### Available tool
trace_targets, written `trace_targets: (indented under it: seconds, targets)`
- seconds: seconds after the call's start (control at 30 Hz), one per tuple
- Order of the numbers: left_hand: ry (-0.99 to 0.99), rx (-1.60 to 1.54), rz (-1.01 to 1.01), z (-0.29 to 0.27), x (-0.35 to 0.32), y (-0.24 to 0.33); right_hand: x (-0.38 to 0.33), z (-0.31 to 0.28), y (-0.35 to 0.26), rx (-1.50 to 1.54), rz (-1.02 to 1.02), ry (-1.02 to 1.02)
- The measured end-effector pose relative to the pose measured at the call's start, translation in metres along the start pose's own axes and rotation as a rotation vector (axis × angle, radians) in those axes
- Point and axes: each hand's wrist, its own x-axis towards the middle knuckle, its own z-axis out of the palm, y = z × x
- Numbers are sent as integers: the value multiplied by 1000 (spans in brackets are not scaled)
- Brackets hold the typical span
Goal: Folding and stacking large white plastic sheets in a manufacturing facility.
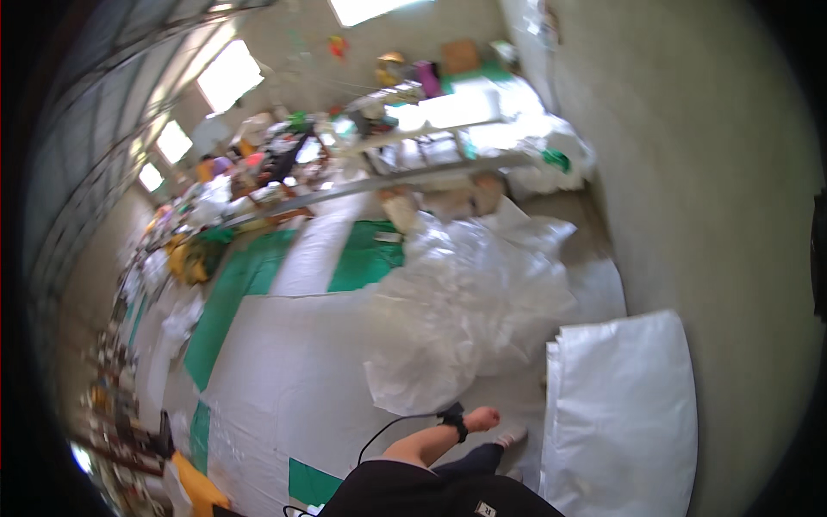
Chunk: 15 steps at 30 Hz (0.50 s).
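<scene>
My left hand [484, 419] hangs in front of my body at the lower middle, its forearm coming out of a black sleeve. The fingers look curled into a loose fist, with nothing showing in them. A black wristband [454, 421] with a cable sits on that wrist. Just beyond the hand lies a large crumpled heap of translucent plastic sheeting [469, 302], apart from it. To its right is a folded stack of white sheeting [624, 414]. My right hand is out of view.
White and green sheeting [293, 345] covers the floor. A long metal rail [388, 179] crosses behind the plastic heap, with a cluttered table [448, 108] beyond. A bare wall [689, 172] runs along the right. Mixed bags and goods [207, 202] crowd the left.
</scene>
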Motion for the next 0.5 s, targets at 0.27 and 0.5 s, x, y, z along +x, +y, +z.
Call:
trace_targets:
  seconds: [0.27,0.5]
  targets:
    - [231,316,-339,36,-267,-188,68,-36,-118,-61,-539,-44]
    - [103,-2,-556,166,-371,-249,89,-32,-227,-186,-812,-140]
